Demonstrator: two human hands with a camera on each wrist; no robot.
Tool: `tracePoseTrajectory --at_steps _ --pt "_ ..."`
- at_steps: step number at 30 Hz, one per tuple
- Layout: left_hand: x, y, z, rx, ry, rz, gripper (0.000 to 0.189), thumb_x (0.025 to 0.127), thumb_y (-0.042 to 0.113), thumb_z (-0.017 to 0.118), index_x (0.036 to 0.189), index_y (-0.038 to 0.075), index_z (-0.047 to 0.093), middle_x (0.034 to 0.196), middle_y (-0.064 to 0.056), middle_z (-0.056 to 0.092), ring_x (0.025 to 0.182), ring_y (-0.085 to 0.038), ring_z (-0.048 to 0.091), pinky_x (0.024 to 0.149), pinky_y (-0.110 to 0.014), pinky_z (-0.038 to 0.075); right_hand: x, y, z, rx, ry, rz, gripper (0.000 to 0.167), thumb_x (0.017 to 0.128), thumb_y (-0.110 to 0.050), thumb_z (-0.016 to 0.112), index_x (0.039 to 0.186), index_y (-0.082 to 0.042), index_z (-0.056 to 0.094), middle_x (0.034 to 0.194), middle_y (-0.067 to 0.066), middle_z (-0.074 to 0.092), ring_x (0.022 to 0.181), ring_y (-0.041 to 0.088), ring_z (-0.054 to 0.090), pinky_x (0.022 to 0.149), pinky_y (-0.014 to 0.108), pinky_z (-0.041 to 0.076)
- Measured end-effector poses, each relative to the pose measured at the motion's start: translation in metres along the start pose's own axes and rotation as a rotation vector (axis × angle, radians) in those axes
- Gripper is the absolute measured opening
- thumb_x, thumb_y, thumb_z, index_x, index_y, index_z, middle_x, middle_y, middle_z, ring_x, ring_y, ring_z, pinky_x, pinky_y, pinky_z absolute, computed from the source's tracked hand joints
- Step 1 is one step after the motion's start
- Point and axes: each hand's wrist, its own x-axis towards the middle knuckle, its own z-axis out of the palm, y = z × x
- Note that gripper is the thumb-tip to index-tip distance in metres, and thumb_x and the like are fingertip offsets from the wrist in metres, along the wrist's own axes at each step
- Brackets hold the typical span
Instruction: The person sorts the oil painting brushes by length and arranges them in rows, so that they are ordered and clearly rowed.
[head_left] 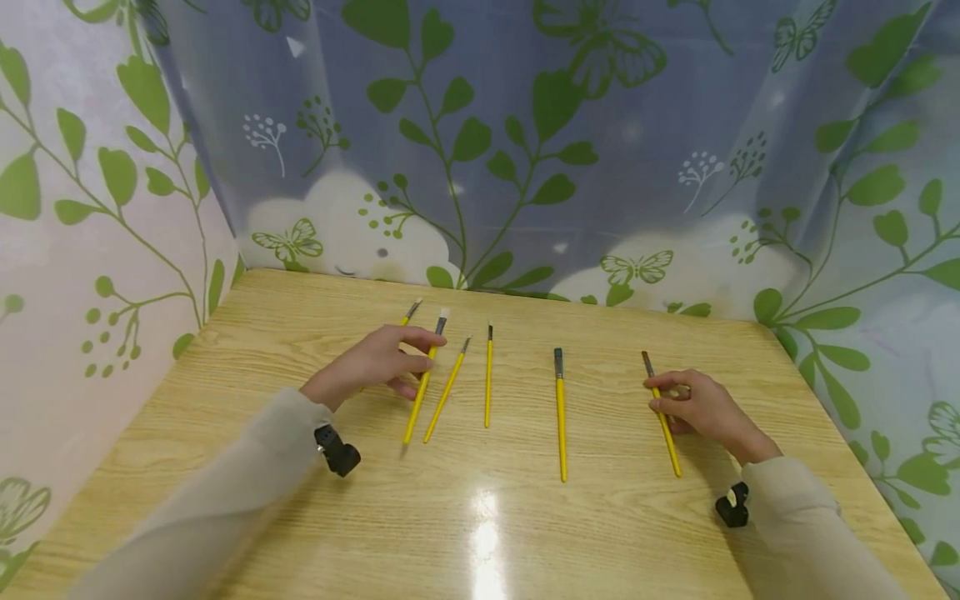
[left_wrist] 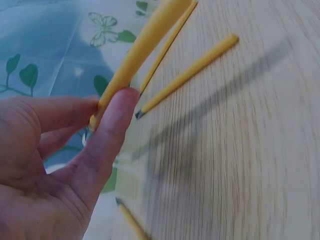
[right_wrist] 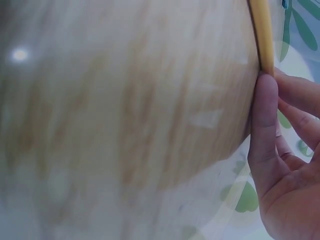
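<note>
My left hand pinches a yellow-handled paintbrush between thumb and fingers. Its pale bristles point away from me, and in the left wrist view the handle is raised over the table with a shadow below. Partly behind that hand lies another paintbrush. Just right of it are a short paintbrush and a thin one. At the right, my right hand grips a paintbrush with dark bristles near its ferrule; the right wrist view shows thumb and fingers on the handle.
A wide flat paintbrush lies between the two hands, bristles toward the back. The wood-grain table ends at a patterned curtain behind, with similar cloth at both sides. A bright reflection falls near the front.
</note>
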Motion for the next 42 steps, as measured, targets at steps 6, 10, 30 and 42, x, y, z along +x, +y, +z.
tracePoseTrajectory --at_steps 6,10,30,42 --pt "0.011 0.011 0.018 -0.028 0.019 -0.038 0.049 0.110 0.010 0.066 0.159 0.010 0.058 0.155 -0.020 0.053 0.089 -0.022 0.073 0.076 -0.037 0.069 0.001 0.000 0.000 -0.009 0.003 0.011 0.046 0.110 -0.020 0.068 0.150 0.003 0.062 0.150 0.032 0.057 0.107 0.013 0.076 0.078 0.033 0.067" --pt "0.018 0.018 0.032 -0.045 0.008 -0.028 0.049 0.110 0.009 0.066 0.158 0.009 0.058 0.154 -0.020 0.054 0.092 -0.023 0.072 0.074 -0.036 0.068 0.001 0.000 0.001 -0.013 0.004 0.007 0.046 0.110 -0.019 0.069 0.150 0.003 0.062 0.149 0.032 0.058 0.104 0.012 0.075 0.076 0.032 0.067" --pt "0.044 0.041 0.102 -0.079 -0.032 0.037 0.045 0.107 0.007 0.069 0.152 0.006 0.063 0.138 -0.017 0.061 0.086 -0.023 0.073 0.073 -0.036 0.069 0.002 0.002 0.001 -0.002 -0.004 0.006 0.047 0.111 -0.019 0.067 0.151 0.003 0.060 0.151 0.033 0.056 0.109 0.018 0.076 0.078 0.033 0.067" --pt "0.054 0.043 0.138 -0.098 -0.010 0.016 0.039 0.107 0.006 0.069 0.146 0.008 0.068 0.124 -0.010 0.065 0.074 -0.019 0.068 0.065 -0.032 0.066 0.003 0.001 0.000 -0.015 -0.012 0.009 0.048 0.112 -0.019 0.066 0.152 0.004 0.059 0.153 0.033 0.054 0.111 0.022 0.076 0.078 0.033 0.067"
